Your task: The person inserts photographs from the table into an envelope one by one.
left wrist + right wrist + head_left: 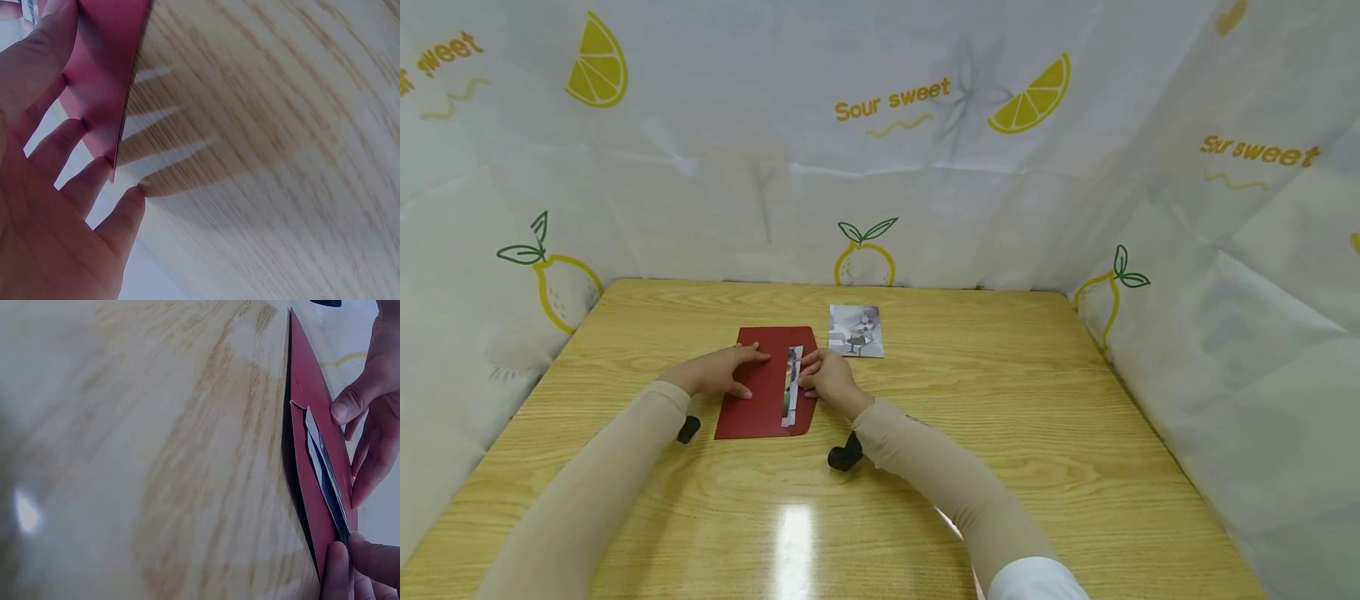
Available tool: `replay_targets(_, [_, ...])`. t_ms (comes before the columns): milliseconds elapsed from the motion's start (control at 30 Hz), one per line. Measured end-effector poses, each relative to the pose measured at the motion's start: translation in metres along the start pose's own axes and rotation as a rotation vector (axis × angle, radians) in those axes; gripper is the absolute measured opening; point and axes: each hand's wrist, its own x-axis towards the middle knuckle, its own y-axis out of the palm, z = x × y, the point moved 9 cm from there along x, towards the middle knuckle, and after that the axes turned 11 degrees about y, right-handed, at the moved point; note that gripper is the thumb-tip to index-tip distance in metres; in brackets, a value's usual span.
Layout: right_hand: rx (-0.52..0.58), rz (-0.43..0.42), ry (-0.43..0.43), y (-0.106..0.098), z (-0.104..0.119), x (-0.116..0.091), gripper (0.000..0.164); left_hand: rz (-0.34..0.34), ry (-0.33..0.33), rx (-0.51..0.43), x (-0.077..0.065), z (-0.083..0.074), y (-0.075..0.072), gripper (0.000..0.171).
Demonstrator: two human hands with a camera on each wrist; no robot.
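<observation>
A red envelope (pixel 748 421) lies flat on the wooden table. Out of its slit on the right side sticks a narrow strip of picture cards (pixel 790 396), the rest of them hidden inside. My left hand (pixel 722 371) rests on the envelope's left part with its fingers spread; in the left wrist view its fingertips touch the red paper (pixel 103 69) near a corner. At the strip, my right hand (pixel 831 379) pinches the cards' edge between thumb and finger, close up in the right wrist view, where the cards (pixel 322 462) stand slightly apart from each other.
Behind and to the right of the envelope lies another picture card (pixel 856 332). Small black pieces (pixel 846 454) show beside both wrists. White cloth (pixel 760 183) printed with lemons hangs around the table's back and sides. Light reflects off the front of the tabletop (pixel 1037 375).
</observation>
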Motion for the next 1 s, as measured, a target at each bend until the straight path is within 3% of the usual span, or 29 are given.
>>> replay_targets(1000, [-0.050, 0.000, 0.014, 0.0045, -0.0005, 0.0032, 0.021, -0.004, -0.002, -0.021, -0.0011, -0.0024, -0.0018, 0.067])
